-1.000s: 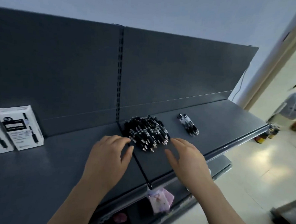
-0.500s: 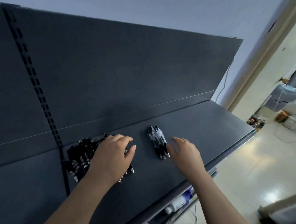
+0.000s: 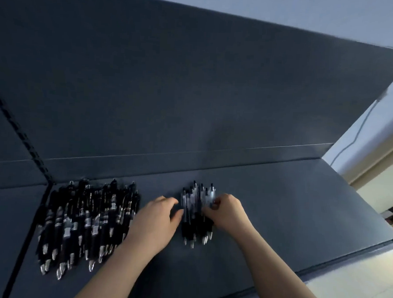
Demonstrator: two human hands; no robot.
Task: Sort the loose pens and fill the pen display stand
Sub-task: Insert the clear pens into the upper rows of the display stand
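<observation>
While a second ago both hands hovered at the front of the big pile (image 3: pixel 89 225) of black pens, they have now moved right to the small bunch (image 3: pixel 194 208) of clear-barrelled pens lying apart from it on the shelf (image 3: pixel 290 210). The left hand (image 3: pixel 157 222), which half a second ago rested on the pile, has left it; its fingers are loosely bent and hold nothing, with the thumb tip against the bunch's left edge. The right hand (image 3: pixel 227 213) has closed in from the other side, and its curled fingers appear to pinch the pens on the bunch's right, though blur hides the exact grip. I judge this as squaring up or gathering the sorted bunch, so sorting is under way and filling has not begun. No stand is in view.

White stickers (image 3: pixel 67 232) wrap several pens in the pile, but the blur leaves nothing readable. The white boxes seen a second ago are out of view.
</observation>
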